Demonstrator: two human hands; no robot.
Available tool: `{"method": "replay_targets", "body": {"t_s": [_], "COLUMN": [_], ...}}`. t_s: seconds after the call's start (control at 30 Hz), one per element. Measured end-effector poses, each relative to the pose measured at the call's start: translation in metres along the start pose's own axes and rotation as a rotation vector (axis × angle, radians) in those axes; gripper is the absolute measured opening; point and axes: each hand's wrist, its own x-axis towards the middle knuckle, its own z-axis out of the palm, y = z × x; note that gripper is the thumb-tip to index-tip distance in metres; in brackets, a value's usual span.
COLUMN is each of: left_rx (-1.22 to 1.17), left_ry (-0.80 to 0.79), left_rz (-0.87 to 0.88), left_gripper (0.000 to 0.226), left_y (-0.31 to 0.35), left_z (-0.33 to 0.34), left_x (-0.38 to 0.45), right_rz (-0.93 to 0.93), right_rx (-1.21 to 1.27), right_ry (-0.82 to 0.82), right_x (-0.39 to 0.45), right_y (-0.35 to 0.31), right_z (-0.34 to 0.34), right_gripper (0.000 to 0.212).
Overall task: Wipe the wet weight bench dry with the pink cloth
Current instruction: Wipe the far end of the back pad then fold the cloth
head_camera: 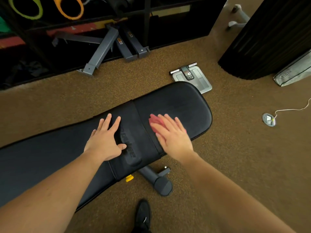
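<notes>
Pink cloth (155,122) sits on the weight bench (176,105) at its wider pad toward two o'clock, pinned flat under the right hand (171,133) with fingers straight and spread, while the left hand (105,140) lies open, bracing the pad at nine o'clock of the cloth. It looks soft, light and bunchy, so I'd press through the palm, since smooth vinyl may let it slide. Rounded pad edge close at three o'clock, open pad at twelve, and the scale (193,78) on the floor beyond
</notes>
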Motion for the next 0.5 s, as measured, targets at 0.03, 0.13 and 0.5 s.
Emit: {"method": "replay_targets", "body": {"t_s": [0.03,0.13,0.5], "left_rx": [-0.001,0.003,-0.01], "left_ry": [-0.002,0.0,0.019], "left_rz": [0.002,0.0,0.038], "left_gripper": [0.107,0.108,0.104], "left_y": [-0.001,-0.002,-0.006], "left_z": [0.001,0.003,0.0], "left_x": [0.0,0.001,-0.001], "right_rz": [0.033,0.248,0.891], "right_rx": [-0.009,0.021,0.41], "right_ry": [-0.007,0.064,0.218], "right_x": [0.007,0.024,0.037], "right_y": [0.013,0.051,0.133], "right_z": [-0.005,-0.021,-0.08], "right_gripper": [0.043,0.045,0.034]}}
